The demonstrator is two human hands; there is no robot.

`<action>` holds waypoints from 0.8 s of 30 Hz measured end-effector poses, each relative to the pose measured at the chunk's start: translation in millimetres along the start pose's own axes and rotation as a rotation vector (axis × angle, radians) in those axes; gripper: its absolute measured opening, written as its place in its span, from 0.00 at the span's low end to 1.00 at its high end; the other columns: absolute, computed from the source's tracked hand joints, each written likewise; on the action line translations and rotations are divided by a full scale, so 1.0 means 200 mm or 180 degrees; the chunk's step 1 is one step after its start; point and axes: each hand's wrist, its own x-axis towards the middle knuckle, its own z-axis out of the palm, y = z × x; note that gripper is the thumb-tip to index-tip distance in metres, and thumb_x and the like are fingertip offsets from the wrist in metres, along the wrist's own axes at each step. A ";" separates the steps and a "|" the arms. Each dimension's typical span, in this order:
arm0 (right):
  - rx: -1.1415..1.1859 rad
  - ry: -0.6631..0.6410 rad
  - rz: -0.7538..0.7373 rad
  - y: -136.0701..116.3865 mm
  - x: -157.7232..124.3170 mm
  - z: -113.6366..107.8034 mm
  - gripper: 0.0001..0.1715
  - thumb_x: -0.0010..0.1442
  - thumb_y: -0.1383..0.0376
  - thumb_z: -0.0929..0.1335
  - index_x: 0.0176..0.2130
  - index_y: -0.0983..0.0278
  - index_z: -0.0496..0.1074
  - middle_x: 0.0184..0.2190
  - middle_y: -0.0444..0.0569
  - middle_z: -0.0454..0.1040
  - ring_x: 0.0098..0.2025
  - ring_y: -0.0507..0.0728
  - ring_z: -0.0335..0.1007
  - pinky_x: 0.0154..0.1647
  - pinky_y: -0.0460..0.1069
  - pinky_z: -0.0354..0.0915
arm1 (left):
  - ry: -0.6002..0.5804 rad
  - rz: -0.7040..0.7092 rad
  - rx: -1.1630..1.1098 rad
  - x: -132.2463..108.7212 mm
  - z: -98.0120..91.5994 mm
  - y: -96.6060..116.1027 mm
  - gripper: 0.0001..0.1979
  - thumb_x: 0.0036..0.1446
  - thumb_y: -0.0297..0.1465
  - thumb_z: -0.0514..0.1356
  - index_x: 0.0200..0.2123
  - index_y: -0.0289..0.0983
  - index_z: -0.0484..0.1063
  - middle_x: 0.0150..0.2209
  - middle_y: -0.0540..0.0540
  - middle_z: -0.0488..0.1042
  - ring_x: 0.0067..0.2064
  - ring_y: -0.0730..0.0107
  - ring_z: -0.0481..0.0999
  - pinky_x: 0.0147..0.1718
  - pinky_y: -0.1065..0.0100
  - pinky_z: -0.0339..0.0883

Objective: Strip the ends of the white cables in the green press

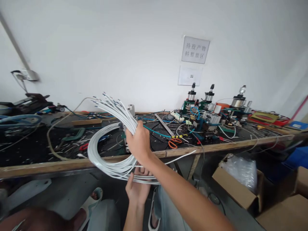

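A thick bundle of white cables (103, 162) hangs in a loose coil in front of the workbench edge. My right hand (139, 141) is wrapped round the upper part of the bundle, and the cut ends with dark tips fan out up and to the left above it. Lower down, my left hand (139, 186) holds the bottom of the coil from beneath, its fingers curled round the strands. One loose cable end sticks out to the right past my right forearm.
Along the wall stands a workbench (216, 147) with small presses (191, 98), a metal ruler (164, 125), orange cable (174, 142) and a green clamp (74, 134). Open cardboard boxes (233, 186) lie at lower right. Another person's arm (36, 219) shows at lower left.
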 end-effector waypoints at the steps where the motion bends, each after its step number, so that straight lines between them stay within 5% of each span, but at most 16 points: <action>1: 0.0025 -0.0019 -0.0009 0.00 0.00 0.00 0.05 0.66 0.64 0.66 0.42 0.64 0.65 0.34 0.55 0.82 0.37 0.63 0.81 0.33 0.49 0.66 | -0.0073 -0.0044 0.0043 -0.01 0.02 -0.01 0.16 0.38 0.37 0.75 0.31 0.37 0.80 0.34 0.45 0.83 0.35 0.65 0.81 0.38 0.66 0.77; 6: 0.0178 -0.0095 -0.0070 -0.01 0.04 0.01 0.07 0.66 0.65 0.64 0.43 0.66 0.67 0.35 0.59 0.81 0.38 0.65 0.80 0.35 0.51 0.65 | -0.0333 0.0111 0.0411 -0.01 0.09 -0.06 0.19 0.40 0.41 0.75 0.31 0.38 0.74 0.19 0.55 0.66 0.28 0.72 0.73 0.37 0.68 0.71; 9: 0.0222 -0.0130 -0.0135 -0.02 0.09 0.02 0.08 0.66 0.63 0.65 0.41 0.65 0.68 0.34 0.59 0.81 0.38 0.66 0.79 0.36 0.52 0.65 | -0.0458 0.0196 0.0910 0.00 0.08 -0.04 0.20 0.46 0.42 0.72 0.27 0.39 0.66 0.17 0.61 0.53 0.19 0.80 0.57 0.30 0.69 0.67; 15: 0.0267 -0.0021 -0.0071 0.00 0.20 0.01 0.11 0.64 0.59 0.65 0.38 0.65 0.69 0.33 0.61 0.79 0.37 0.68 0.77 0.35 0.53 0.63 | -0.0166 0.0081 0.2498 -0.09 -0.02 0.07 0.20 0.64 0.43 0.60 0.26 0.40 0.58 0.19 0.62 0.50 0.17 0.82 0.45 0.16 0.74 0.44; 19: 0.0391 0.0031 0.0091 0.02 0.22 0.01 0.12 0.63 0.57 0.65 0.36 0.64 0.68 0.32 0.62 0.78 0.37 0.70 0.76 0.35 0.54 0.62 | 0.0382 0.0233 0.3822 -0.20 -0.05 0.25 0.19 0.64 0.44 0.60 0.26 0.39 0.61 0.19 0.61 0.51 0.18 0.80 0.48 0.19 0.73 0.46; 24: 0.0669 0.0132 0.0327 0.05 0.15 -0.01 0.11 0.59 0.57 0.67 0.34 0.62 0.67 0.33 0.59 0.77 0.39 0.68 0.74 0.39 0.55 0.62 | 0.0871 0.0770 0.5354 -0.43 -0.07 0.64 0.18 0.53 0.38 0.66 0.19 0.38 0.63 0.20 0.55 0.61 0.26 0.72 0.56 0.29 0.67 0.46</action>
